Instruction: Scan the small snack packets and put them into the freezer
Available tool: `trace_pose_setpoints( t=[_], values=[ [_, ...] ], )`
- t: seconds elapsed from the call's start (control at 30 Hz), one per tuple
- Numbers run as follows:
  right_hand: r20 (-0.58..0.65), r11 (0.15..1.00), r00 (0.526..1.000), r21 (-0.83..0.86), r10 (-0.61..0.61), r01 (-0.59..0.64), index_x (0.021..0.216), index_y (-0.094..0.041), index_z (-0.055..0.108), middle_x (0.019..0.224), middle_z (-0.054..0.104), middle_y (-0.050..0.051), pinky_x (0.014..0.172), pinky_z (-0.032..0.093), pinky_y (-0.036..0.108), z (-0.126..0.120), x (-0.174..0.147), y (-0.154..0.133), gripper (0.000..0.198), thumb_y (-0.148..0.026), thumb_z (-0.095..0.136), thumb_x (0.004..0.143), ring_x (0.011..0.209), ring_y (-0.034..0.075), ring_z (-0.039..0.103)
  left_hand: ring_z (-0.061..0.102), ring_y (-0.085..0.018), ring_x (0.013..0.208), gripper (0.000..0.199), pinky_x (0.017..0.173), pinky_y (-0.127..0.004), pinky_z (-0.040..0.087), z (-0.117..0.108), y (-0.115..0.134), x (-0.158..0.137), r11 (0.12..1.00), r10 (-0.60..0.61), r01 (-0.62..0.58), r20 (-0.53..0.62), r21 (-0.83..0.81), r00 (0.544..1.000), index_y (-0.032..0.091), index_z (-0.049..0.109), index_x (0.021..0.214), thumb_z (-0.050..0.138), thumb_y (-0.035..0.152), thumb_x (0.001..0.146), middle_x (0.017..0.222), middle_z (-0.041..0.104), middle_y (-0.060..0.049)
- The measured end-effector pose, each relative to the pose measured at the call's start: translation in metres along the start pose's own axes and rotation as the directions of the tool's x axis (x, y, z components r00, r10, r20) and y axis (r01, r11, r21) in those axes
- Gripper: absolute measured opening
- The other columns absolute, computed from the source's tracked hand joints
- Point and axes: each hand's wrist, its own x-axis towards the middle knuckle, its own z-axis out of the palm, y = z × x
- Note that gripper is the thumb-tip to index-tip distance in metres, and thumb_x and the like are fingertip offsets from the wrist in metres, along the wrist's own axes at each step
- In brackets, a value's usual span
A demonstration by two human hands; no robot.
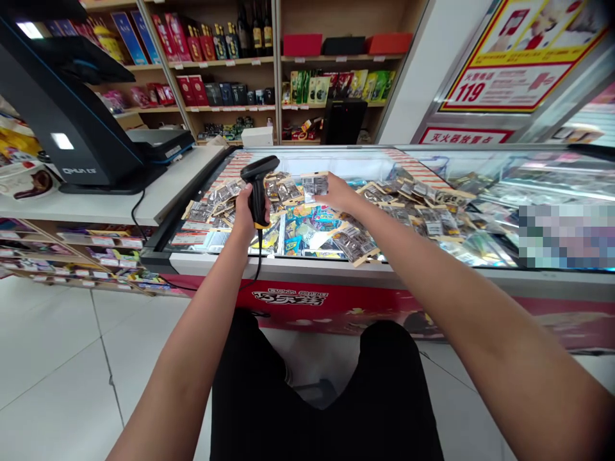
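Note:
My left hand (245, 208) is wrapped round the grip of a black barcode scanner (258, 186) with a yellow-edged base, its head tilted up to the right and its cable hanging below. To its right, my right hand (336, 193) pinches a small snack packet (315, 186) whose printed label faces me. The two hands are apart. Beneath them, many similar packets lie loose on the glass top of a chest freezer (307, 264), with one pile on the left (218, 202) and another on the right (423, 208). A single packet (354, 243) lies near the front edge.
A dark checkout terminal (72, 115) stands on the white counter (177, 182) at left. Behind the freezer are shelves with bottles (257, 32) and boxes (302, 45). The scanner cable (257, 262) drapes over the freezer's front edge. A red-and-yellow sign (509, 70) is at the upper right.

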Motion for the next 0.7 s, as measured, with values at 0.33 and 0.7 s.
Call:
trace_pose_setpoints(
  t=[0.33,0.7],
  values=[
    [-0.192,0.914,0.976,0.406,0.100,-0.014,0.121,-0.021,0.068,0.128,0.076,0.012,0.085,0.070,0.051,0.006,0.009,0.017,0.052,-0.046,0.083,0.078,0.107,0.033,0.075,0.048,-0.012,0.034,0.059,0.036,-0.025,0.032,0.000,-0.003,-0.006,0.996,-0.022,-0.004,0.296,0.087,0.955,0.018,0.069,0.100,0.065,0.074,0.083,0.058,0.064,0.000],
    [-0.133,0.918,0.983,0.392,0.125,-0.063,0.119,-0.020,0.069,0.121,0.076,0.010,0.080,0.071,0.043,0.014,0.003,0.031,0.042,-0.039,0.080,0.084,0.098,0.028,0.077,0.050,-0.013,0.033,0.065,0.034,-0.025,0.035,-0.001,-0.002,-0.007,0.992,-0.070,0.025,0.387,0.121,0.919,0.016,0.067,0.106,0.066,0.077,0.083,0.058,0.066,0.000]
  ],
)
